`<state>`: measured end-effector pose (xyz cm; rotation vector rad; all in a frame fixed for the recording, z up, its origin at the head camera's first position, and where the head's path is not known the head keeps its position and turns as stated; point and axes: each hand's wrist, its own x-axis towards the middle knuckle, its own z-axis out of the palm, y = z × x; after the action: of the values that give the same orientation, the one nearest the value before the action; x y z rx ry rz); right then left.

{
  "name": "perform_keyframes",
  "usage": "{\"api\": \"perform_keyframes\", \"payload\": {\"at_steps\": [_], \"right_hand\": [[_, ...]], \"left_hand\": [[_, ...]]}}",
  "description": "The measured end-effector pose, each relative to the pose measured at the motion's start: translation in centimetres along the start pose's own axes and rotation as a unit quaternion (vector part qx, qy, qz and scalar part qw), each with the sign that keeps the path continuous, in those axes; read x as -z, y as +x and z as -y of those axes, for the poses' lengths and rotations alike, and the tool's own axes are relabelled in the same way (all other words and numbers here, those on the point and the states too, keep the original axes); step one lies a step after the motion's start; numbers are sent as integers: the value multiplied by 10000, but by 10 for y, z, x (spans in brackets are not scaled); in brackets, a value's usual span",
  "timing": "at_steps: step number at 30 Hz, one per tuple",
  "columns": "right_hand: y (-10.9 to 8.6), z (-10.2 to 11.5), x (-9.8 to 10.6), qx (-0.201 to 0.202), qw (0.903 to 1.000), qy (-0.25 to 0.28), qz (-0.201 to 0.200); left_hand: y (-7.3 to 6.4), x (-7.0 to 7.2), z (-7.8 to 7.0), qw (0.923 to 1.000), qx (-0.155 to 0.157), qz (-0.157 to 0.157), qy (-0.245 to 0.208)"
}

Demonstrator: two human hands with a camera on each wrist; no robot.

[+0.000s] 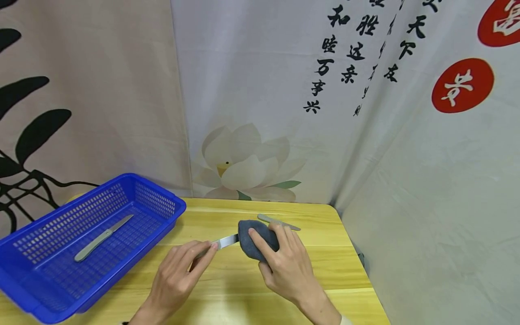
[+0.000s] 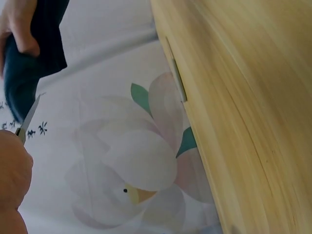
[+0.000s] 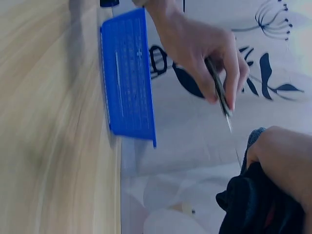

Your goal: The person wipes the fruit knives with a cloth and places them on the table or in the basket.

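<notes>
My left hand (image 1: pixel 174 271) grips a small knife (image 1: pixel 228 241) by its grey handle, with the blade pointing right. A dark grey-blue cloth (image 1: pixel 246 241) is in my right hand (image 1: pixel 288 266), folded over the tip end of that blade and hiding it. Both hands are above the table. In the right wrist view the knife's handle (image 3: pixel 219 87) lies between left thumb and fingers. A second knife (image 1: pixel 266 219) lies on the table just behind the cloth, partly covered by the right hand. Another knife (image 1: pixel 97 243) with a pale handle lies in the blue basket (image 1: pixel 158 194).
The basket stands at the left on the wooden table (image 1: pixel 325 253), its long side slanting away from me. A printed cloth curtain (image 1: pixel 252 90) hangs directly behind the table's back edge, and more of it runs down the right side.
</notes>
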<state>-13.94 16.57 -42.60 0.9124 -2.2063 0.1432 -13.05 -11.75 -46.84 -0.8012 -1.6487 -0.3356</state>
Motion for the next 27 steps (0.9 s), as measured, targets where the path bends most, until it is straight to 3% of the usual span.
{"api": "perform_keyframes", "payload": {"at_steps": [12,20,27], "right_hand": [[15,34,-4,549,9983,1,201],[15,33,-3,591,9982,-50,95],[12,26,-2,398,9987,-181,267]], "left_hand": [[8,-1,-5,9998,-71,-152,-111],[10,0,-5,9997,-146,-210,-44],[12,2,-5,9996,-225,-151,51]]}}
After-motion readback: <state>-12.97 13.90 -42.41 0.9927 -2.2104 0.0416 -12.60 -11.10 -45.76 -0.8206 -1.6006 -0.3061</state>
